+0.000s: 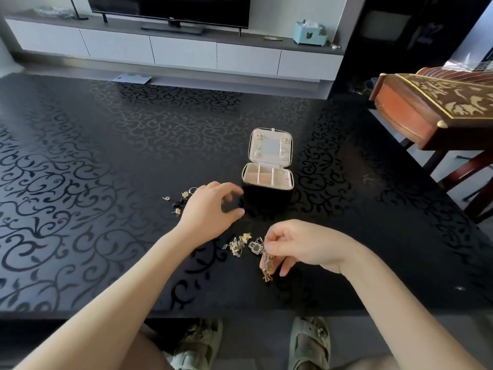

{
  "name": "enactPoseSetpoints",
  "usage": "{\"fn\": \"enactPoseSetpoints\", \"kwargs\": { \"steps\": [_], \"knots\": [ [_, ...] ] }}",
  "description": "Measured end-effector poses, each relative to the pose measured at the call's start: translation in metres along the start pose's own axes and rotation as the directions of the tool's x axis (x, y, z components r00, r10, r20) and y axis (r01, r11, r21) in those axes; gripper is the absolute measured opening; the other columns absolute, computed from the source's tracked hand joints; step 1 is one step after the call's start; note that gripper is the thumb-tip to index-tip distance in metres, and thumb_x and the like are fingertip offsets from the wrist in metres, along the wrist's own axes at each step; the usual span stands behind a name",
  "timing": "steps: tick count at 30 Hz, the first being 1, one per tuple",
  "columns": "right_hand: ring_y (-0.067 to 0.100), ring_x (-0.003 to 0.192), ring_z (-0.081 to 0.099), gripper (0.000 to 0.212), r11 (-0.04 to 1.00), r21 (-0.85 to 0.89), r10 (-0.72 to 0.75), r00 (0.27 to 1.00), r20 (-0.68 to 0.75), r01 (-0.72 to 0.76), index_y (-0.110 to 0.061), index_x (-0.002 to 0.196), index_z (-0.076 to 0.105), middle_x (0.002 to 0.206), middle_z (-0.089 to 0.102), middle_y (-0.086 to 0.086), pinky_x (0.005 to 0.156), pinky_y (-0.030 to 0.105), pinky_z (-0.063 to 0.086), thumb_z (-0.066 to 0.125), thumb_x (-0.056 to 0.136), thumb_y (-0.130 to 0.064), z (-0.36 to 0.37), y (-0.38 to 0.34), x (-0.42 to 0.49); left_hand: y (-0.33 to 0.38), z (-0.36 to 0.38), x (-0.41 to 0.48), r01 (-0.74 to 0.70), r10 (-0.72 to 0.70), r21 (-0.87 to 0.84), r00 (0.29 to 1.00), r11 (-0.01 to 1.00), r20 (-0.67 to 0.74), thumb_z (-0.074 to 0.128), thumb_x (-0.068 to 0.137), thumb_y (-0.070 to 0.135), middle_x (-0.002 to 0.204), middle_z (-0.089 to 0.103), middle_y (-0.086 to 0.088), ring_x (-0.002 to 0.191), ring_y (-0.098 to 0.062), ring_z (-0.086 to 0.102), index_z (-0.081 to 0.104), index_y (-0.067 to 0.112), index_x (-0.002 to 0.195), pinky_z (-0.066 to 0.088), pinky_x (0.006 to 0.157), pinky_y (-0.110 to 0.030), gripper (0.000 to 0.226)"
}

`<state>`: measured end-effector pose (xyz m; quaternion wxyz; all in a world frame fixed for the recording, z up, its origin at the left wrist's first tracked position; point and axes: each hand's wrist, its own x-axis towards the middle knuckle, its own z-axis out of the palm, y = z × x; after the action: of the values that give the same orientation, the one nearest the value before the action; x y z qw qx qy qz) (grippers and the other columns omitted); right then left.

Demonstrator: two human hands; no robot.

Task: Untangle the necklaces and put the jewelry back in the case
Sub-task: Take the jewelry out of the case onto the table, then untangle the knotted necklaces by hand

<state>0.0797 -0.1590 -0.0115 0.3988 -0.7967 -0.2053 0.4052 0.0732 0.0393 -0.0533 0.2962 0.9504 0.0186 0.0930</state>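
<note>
A small black jewelry case (pixel 267 180) stands open, cream-lined lid upright, divided tray exposed. A tangle of gold necklaces (pixel 240 244) lies in front of it; loose earrings (pixel 177 202) are scattered to its left.

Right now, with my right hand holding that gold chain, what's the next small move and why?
Probably lift the right hand slightly to draw the gold chain clear of the tangled pile beside it. The chain hangs from the fingers, its charm end near the table, and the open case waits just beyond.
</note>
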Motion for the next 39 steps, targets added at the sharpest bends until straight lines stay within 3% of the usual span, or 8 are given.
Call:
{"fn": "enactPoseSetpoints", "kwargs": {
  "steps": [3, 7, 19, 24, 28, 34, 37, 39],
  "knots": [
    [0.02, 0.089, 0.066, 0.013, 1.0, -0.002, -0.026, 0.998, -0.056, 0.026, -0.006, 0.09, 0.058, 0.103, 0.069, 0.013, 0.076, 0.031, 0.056, 0.049, 0.096, -0.013, 0.009, 0.006, 0.006, 0.003, -0.01, -0.023, 0.004, -0.001, -0.019, 0.99, 1.0, 0.141, 0.075, 0.072, 0.037, 0.079, 0.051, 0.012, 0.068, -0.001, 0.047, 0.062, 0.032, 0.101, 0.037, 0.064, -0.019, 0.032],
    [0.018, 0.098, 0.064, 0.017, 0.997, -0.035, -0.07, 0.98, -0.185, 0.065, -0.005, 0.097, 0.062, 0.109, 0.066, 0.01, 0.083, 0.032, 0.056, 0.05, 0.095, -0.017, 0.003, 0.01, 0.011, 0.001, -0.009, -0.038, -0.032, 0.008, 0.065, 0.944, 0.997, 0.331, 0.075, 0.07, 0.042, 0.08, 0.051, 0.014, 0.067, -0.001, 0.047, 0.061, 0.037, 0.101, 0.04, 0.066, -0.02, 0.034],
    [0.026, 0.087, 0.068, 0.015, 0.973, 0.222, 0.016, 0.95, -0.313, 0.057, 0.002, 0.091, 0.06, 0.098, 0.068, 0.02, 0.076, 0.034, 0.058, 0.05, 0.095, -0.008, -0.008, 0.008, 0.015, -0.008, 0.0, -0.014, 0.07, -0.069, 0.166, 0.998, 0.984, -0.011, 0.06, 0.087, 0.023, 0.091, 0.052, 0.005, 0.087, -0.018, 0.052, 0.065, 0.02, 0.103, 0.04, 0.072, -0.027, 0.017],
    [0.029, 0.087, 0.069, 0.015, 0.872, 0.482, 0.03, 0.977, -0.211, 0.077, 0.0, 0.087, 0.06, 0.099, 0.068, 0.025, 0.075, 0.034, 0.059, 0.049, 0.096, -0.006, -0.004, 0.003, 0.014, 0.008, -0.006, -0.03, 0.004, 0.007, -0.146, 0.997, 0.989, 0.075, 0.066, 0.082, 0.019, 0.093, 0.063, 0.014, 0.088, -0.002, 0.058, 0.069, 0.023, 0.101, 0.043, 0.079, -0.013, 0.019],
    [0.032, 0.09, 0.069, 0.014, 0.892, 0.45, 0.056, 0.982, -0.182, 0.033, 0.001, 0.093, 0.06, 0.102, 0.068, 0.024, 0.075, 0.036, 0.058, 0.05, 0.095, -0.009, -0.004, 0.003, 0.011, -0.003, 0.006, -0.036, -0.253, 0.232, 0.111, 0.957, 0.961, 0.175, 0.066, 0.083, 0.026, 0.116, 0.061, 0.01, 0.11, -0.015, 0.052, 0.066, 0.026, 0.114, 0.041, 0.095, -0.035, 0.031],
    [0.032, 0.089, 0.069, 0.018, 0.889, 0.458, 0.101, 0.982, -0.162, -0.016, 0.006, 0.101, 0.059, 0.102, 0.069, 0.025, 0.074, 0.035, 0.059, 0.051, 0.095, -0.009, -0.001, 0.003, 0.008, -0.015, 0.006, -0.023, -0.201, 0.186, 0.206, 0.978, 0.958, 0.091, 0.062, 0.087, 0.023, 0.125, 0.061, 0.0, 0.115, -0.026, 0.053, 0.065, 0.018, 0.118, 0.042, 0.096, -0.044, 0.031],
    [0.03, 0.086, 0.069, 0.014, 0.829, 0.559, 0.096, 0.985, -0.143, 0.0, 0.003, 0.095, 0.059, 0.1, 0.068, 0.026, 0.073, 0.035, 0.059, 0.05, 0.095, -0.007, 0.001, -0.001, 0.009, -0.003, 0.004, -0.03, -0.115, 0.115, 0.008, 0.993, 0.993, 0.003, 0.062, 0.088, 0.024, 0.113, 0.064, 0.005, 0.109, -0.016, 0.055, 0.066, 0.02, 0.115, 0.039, 0.097, -0.027, 0.027],
    [0.029, 0.085, 0.07, 0.014, 0.784, 0.62, 0.084, 0.989, -0.121, 0.009, 0.004, 0.095, 0.06, 0.097, 0.068, 0.024, 0.073, 0.033, 0.059, 0.05, 0.094, -0.006, 0.003, -0.001, 0.009, 0.012, -0.002, -0.038, 0.079, -0.032, -0.349, 0.99, 0.934, 0.138, 0.06, 0.089, 0.026, 0.103, 0.068, 0.01, 0.102, -0.007, 0.061, 0.067, 0.022, 0.11, 0.043, 0.091, -0.02, 0.022]
  ]
}}
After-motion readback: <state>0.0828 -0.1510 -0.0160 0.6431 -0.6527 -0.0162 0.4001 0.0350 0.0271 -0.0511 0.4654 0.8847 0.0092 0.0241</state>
